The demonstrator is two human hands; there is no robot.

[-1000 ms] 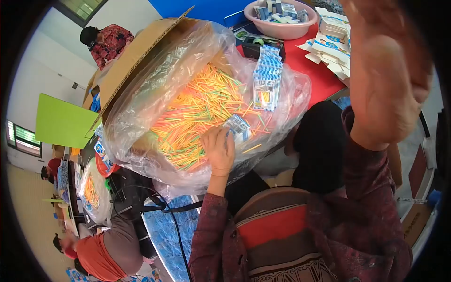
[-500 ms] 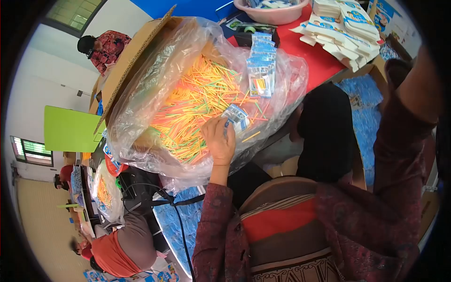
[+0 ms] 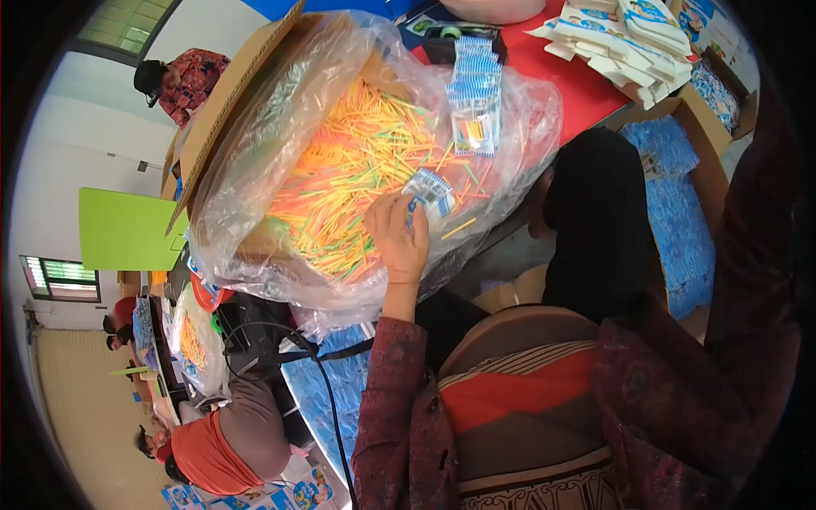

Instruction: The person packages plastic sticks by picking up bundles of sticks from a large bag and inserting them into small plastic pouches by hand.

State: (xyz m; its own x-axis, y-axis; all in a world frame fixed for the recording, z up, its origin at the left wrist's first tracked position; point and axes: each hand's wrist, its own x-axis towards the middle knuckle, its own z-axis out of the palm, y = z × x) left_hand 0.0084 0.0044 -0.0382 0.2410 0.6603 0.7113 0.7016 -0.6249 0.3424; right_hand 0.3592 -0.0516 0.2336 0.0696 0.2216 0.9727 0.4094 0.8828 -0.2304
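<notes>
My left hand point(image 3: 399, 242) is closed on the lower edge of a small blue-and-white plastic packet point(image 3: 430, 194), thumb on one side and fingers on the other. Beneath it, many thin orange, yellow and green sticks point(image 3: 340, 195) lie heaped in a clear plastic liner point(image 3: 246, 204). A few loose sticks are scattered near the packet. Just beyond, a column of overlapping blue-striped packets point(image 3: 476, 98) rests on the liner. My right sleeve point(image 3: 748, 255) runs up along the right edge; the hand itself is out of view.
A cardboard flap point(image 3: 229, 110) stands behind the liner on the left. White printed cartons point(image 3: 620, 51) are piled on the red tabletop point(image 3: 552, 85). At the right, an open box point(image 3: 710, 161) holds blue packets point(image 3: 680, 229). Black cables point(image 3: 319, 365) hang near my left sleeve. Other people work at the left.
The view has shifted slightly, and my right forearm has gone out of sight at the right edge. My left hand keeps its hold on the packet.
</notes>
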